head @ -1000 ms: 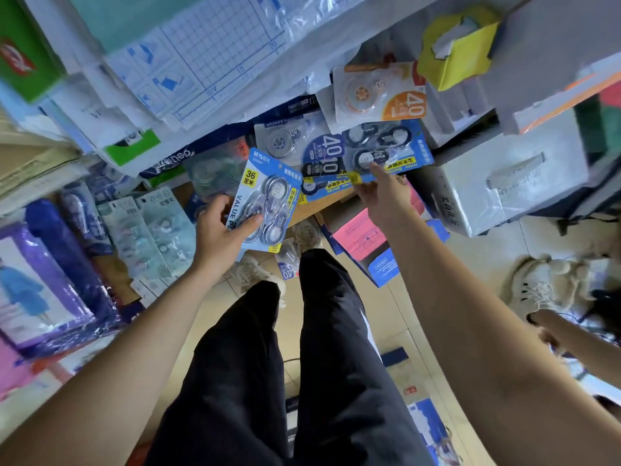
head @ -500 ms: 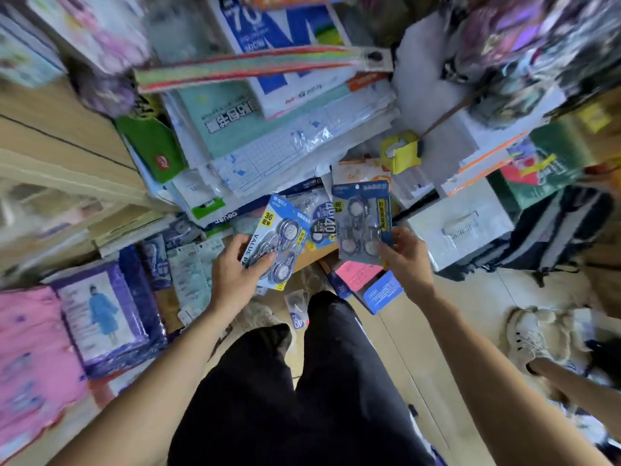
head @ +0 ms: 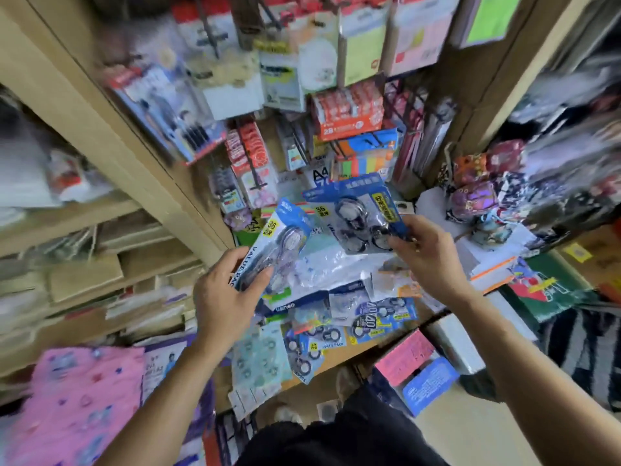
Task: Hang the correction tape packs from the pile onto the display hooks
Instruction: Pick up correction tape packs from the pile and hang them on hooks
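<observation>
My left hand (head: 223, 294) grips a blue correction tape value pack (head: 285, 240) by its lower edge, tilted up to the right. My right hand (head: 426, 257) pinches the lower right corner of a second, darker blue correction tape pack (head: 356, 216) held a little higher. Below both hands lies the pile of correction tape packs (head: 336, 327) on a wooden shelf. Above the packs stands the display rack with black wire hooks (head: 250, 159), crowded with hanging stationery cards. The view is motion-blurred.
A wooden shelving upright (head: 134, 136) runs diagonally on the left, with stacked paper goods beside it. A pink patterned pack (head: 74, 408) lies at the lower left. Pink and blue boxes (head: 416, 371) sit under the shelf edge, floral bags (head: 477, 183) at the right.
Both hands have risen with their packs away from the pile toward the hook rack. The right hand took its pack out of the pile. The camera has tilted up, showing the hooks.
</observation>
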Demonstrator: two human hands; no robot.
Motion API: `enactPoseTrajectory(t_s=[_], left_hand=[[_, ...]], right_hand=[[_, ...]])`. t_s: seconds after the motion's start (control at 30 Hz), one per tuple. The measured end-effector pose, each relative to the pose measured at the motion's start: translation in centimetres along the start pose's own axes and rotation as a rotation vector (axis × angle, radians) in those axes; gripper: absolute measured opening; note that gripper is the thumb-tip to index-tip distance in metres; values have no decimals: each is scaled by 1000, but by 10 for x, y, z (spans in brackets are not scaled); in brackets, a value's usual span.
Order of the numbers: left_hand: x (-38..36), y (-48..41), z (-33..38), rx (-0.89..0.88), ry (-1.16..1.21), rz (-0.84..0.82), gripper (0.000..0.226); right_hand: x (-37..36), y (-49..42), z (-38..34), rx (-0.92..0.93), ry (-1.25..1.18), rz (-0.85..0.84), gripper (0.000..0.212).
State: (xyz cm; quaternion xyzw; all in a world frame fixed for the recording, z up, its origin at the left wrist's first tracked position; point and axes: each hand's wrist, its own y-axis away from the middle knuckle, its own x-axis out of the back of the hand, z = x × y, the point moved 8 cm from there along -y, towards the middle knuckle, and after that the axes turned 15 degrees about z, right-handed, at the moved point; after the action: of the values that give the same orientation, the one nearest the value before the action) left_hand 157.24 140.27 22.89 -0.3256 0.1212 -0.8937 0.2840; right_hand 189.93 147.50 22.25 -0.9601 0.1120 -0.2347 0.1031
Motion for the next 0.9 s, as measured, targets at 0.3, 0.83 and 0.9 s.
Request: enactPoseTrajectory(t_s=[0.3,0.83,0.9], left_hand=[[123,-102,85,-223,216,387,33],[259,-243,213,-590,273,779,42],[268,-260,225,-596,295,831,45]], right_hand=[[-11,-63,-168,223,-405,63,24],[-9,-162,-377,448,-644,99,21],[-8,-175,-393,449,-680,104,23]])
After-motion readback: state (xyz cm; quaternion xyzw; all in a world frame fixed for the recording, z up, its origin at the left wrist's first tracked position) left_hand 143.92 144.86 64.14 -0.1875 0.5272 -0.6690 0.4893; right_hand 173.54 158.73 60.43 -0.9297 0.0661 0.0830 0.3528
